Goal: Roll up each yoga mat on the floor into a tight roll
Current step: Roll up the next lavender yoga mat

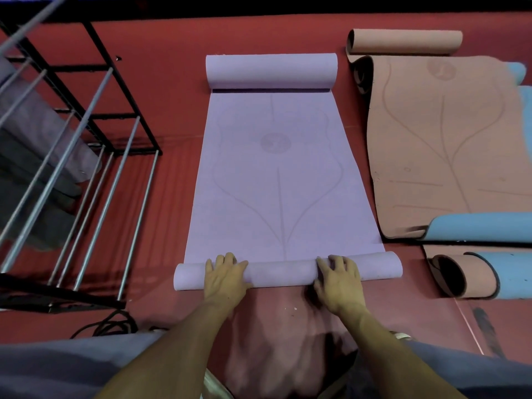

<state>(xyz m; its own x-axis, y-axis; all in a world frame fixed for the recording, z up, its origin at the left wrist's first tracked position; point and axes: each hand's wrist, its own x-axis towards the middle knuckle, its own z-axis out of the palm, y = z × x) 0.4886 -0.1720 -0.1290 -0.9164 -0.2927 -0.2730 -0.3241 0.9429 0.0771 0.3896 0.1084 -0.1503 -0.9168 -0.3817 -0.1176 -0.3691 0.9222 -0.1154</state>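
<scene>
A lilac yoga mat lies flat on the red floor in the middle of the head view. Its near end is curled into a roll, and its far end is curled into a second roll. My left hand lies on top of the near roll left of its middle, fingers spread forward over it. My right hand presses on the same roll right of its middle, fingers likewise draped over it. A pink mat lies partly unrolled to the right.
A black metal rack with silver bars stands to the left, dark folded mats beneath it. Right of the pink mat lie blue mats and a pink and blue roll. A black cable lies near my left knee.
</scene>
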